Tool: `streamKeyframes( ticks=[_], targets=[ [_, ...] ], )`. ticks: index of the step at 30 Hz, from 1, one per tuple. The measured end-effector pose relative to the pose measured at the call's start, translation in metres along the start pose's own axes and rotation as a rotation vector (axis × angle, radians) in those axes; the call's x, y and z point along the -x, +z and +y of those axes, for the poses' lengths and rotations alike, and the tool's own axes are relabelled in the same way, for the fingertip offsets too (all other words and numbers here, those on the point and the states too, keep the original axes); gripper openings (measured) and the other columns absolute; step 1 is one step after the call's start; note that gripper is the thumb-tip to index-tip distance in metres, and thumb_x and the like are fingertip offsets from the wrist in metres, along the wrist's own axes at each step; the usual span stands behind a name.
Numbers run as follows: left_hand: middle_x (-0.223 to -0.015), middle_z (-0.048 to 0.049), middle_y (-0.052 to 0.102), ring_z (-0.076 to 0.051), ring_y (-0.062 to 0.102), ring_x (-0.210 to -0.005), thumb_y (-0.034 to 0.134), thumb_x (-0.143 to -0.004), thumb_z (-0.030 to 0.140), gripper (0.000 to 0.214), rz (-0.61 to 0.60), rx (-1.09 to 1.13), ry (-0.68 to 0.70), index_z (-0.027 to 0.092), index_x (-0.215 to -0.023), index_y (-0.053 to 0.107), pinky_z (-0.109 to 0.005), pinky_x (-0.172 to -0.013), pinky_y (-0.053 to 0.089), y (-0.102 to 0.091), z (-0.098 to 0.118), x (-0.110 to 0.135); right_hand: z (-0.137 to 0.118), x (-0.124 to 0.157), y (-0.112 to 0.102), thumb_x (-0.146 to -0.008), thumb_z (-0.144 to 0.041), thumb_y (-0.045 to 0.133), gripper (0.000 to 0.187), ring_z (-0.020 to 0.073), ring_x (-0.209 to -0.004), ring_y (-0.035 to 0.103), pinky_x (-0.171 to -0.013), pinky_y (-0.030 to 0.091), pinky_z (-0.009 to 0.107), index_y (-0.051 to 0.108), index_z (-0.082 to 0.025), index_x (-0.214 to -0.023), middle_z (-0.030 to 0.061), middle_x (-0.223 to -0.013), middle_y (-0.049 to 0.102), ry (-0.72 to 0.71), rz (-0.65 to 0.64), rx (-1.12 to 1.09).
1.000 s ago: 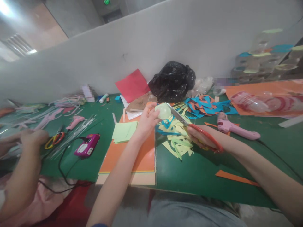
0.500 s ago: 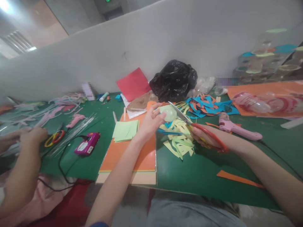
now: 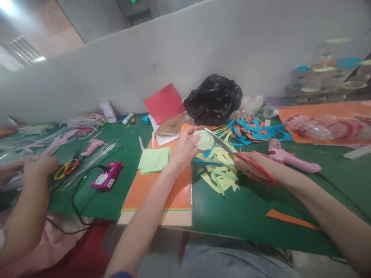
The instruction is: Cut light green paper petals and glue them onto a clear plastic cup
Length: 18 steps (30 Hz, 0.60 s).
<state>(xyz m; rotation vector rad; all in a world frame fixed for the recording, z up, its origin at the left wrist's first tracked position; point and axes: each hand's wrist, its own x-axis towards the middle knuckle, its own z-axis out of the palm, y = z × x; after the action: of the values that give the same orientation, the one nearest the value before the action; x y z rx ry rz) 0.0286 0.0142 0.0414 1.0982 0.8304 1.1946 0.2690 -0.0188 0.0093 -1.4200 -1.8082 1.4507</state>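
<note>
Elbow to elbow, a co-worker's hand (image 3: pixel 43 166) occupies the far left of a green table (image 3: pixel 249 216), near yellow-and-orange scissors (image 3: pixel 66 169) and a pink glue gun (image 3: pixel 93 146). Next comes a purple device (image 3: pixel 107 177), its white label (image 3: pixel 102 180) too small to read, with a black lead (image 3: pixel 74 199) looping toward the table's edge. A white tube (image 3: pixel 128 118) lies behind, its printing likewise illegible, and overhead a lit green sign (image 3: pixel 133 1) is cut off by the frame. Pale green paper squares (image 3: pixel 153 159) rest on orange sheets (image 3: pixel 162 191), partly covered by the wearer's left arm. At center, the left hand (image 3: pixel 185 146) pinches a pale green disc (image 3: pixel 204 139), raised above yellow-green cuttings (image 3: pixel 218 170) and in front of a black plastic bag (image 3: pixel 214 98). Right of the disc, the right hand (image 3: pixel 243 165) grips red-handled scissors (image 3: pixel 256 166), blades alongside the disc's edge. Blue and orange scraps (image 3: pixel 252 131) crowd the space beyond. Farther right lie a second pink glue gun (image 3: pixel 295 160), beside the right forearm, and plastic bottles (image 3: pixel 307 126) on orange paper; clear cups (image 3: pixel 319 73) are stacked behind.
</note>
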Motion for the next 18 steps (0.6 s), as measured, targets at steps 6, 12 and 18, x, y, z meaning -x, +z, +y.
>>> streamKeyframes(
  ticks=[6, 12, 18],
  targets=[
    [-0.1, -0.0032, 0.062, -0.017, 0.064, -0.089, 0.083, -0.076, 0.037, 0.05, -0.03, 0.017, 0.018, 0.023, -0.114, 0.053, -0.037, -0.084, 0.056, 0.0005, -0.0045, 0.0017, 0.0041, -0.0013, 0.0005, -0.083, -0.073, 0.059, 0.054, 0.0071, -0.041, 0.034, -0.036, 0.025, 0.02, 0.045, -0.021, -0.076, -0.0058, -0.052, 0.041, 0.032, 0.024, -0.009],
    [-0.109, -0.007, 0.065, -0.02, 0.065, -0.099, 0.078, -0.079, 0.034, 0.047, 0.032, 0.064, 0.008, 0.021, -0.115, 0.051, -0.041, -0.095, 0.052, -0.0022, -0.0061, -0.0001, 0.0022, 0.0017, -0.0027, -0.09, -0.076, 0.045, 0.058, 0.0079, -0.044, 0.038, -0.039, 0.03, 0.02, 0.042, -0.021, -0.075, -0.0043, -0.055, 0.042, 0.041, 0.009, 0.085],
    [-0.11, -0.0069, 0.063, -0.018, 0.066, -0.097, 0.077, -0.079, 0.031, 0.043, 0.06, 0.114, 0.009, 0.021, -0.111, 0.05, -0.041, -0.097, 0.05, -0.0028, -0.0037, -0.0027, 0.0068, 0.0038, -0.0045, -0.09, -0.072, 0.049, 0.052, 0.0079, -0.05, 0.034, -0.045, 0.031, 0.02, 0.039, -0.022, -0.081, -0.0061, -0.063, 0.037, -0.037, -0.086, 0.016]
  ],
)
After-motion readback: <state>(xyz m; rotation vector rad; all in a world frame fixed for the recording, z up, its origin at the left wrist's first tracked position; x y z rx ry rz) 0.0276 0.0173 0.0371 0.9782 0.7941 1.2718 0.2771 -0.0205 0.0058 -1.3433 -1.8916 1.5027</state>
